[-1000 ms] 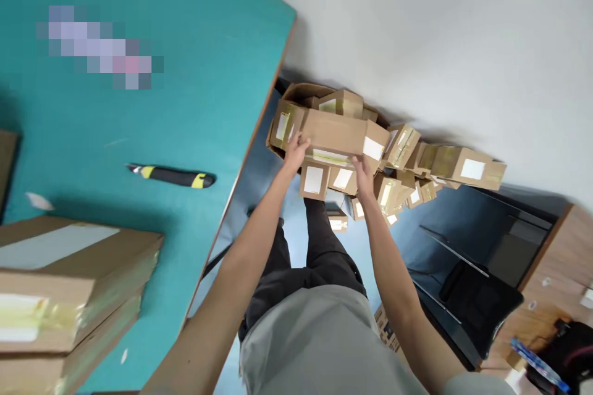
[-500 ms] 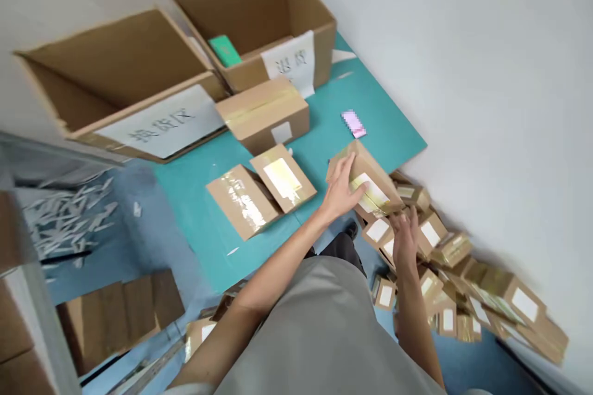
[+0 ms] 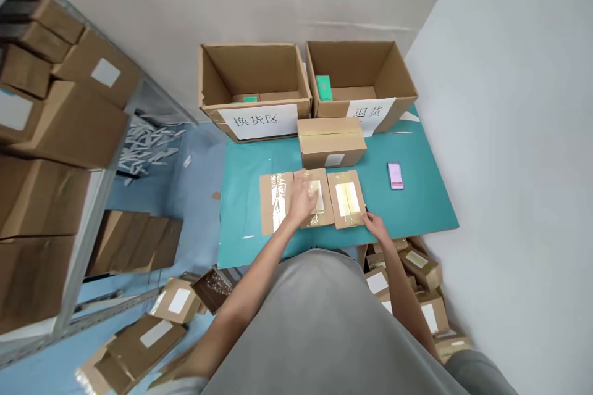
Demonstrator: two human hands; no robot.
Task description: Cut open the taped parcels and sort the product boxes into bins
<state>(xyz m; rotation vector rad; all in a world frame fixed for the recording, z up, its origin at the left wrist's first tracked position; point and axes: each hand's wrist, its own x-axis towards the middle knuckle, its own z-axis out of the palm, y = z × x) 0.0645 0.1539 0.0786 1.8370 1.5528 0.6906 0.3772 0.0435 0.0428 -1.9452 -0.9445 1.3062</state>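
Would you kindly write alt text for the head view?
A person's left hand rests flat on a taped parcel on a teal table; the right hand touches the neighbouring parcel. Two open cartons stand behind.

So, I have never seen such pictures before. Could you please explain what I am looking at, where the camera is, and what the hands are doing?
There is no machine here. A person wears one camera on the head, looking down over a grey shirt at two bare hands.

The surface is a teal table. On it three flat taped parcels lie side by side. The left hand rests flat on the middle parcel. The right hand touches the near corner of the right parcel. Neither hand grips anything.

Behind them sits a thicker sealed box, then two open cartons with paper signs. A small pink item lies to the right.

More parcels are piled on the floor by the wall, and shelves on the left hold bigger boxes.
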